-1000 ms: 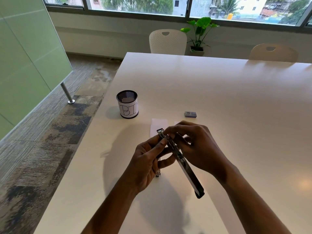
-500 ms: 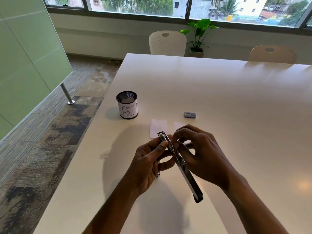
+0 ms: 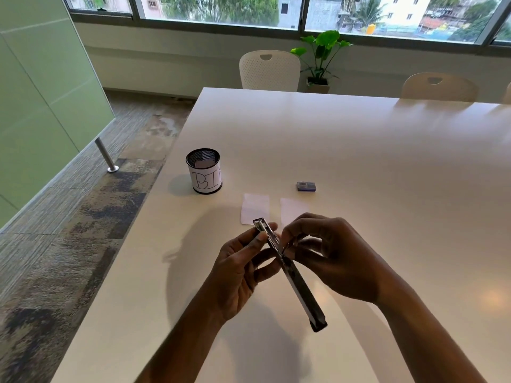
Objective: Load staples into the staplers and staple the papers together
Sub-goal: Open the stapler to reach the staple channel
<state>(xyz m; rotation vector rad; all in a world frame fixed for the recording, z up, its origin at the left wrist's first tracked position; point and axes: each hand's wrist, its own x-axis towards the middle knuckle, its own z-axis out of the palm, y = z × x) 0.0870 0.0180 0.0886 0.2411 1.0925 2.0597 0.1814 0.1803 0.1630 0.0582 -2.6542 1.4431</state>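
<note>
Left hand: thumb laid along the near-left side of the stapler, other fingers curled under and behind it, clamped on its upper half. Right hand: fingertips bunched together at the stapler's middle, pinching something small against the open channel; too small and blurred to tell what it is. Stapler held above the table, swung open into one long strip, tilted, metal tip up and away near the papers, dark end low and toward the camera.

Just beyond the hands, lying flat on the table: two small white papers, side by side and apart, left paper partly behind the stapler tip, right paper partly behind the right fingers. Farther out and to the right, a small blue staple box, well clear of the papers. To the left, near the table edge, a black mesh cup, upright, wrapped in a white label with handwritten letters, a scrap of paper inside.

Across the table: a white chair, a potted plant by the window, a second chair to the right. Green glass partition at left, over patterned carpet.
</note>
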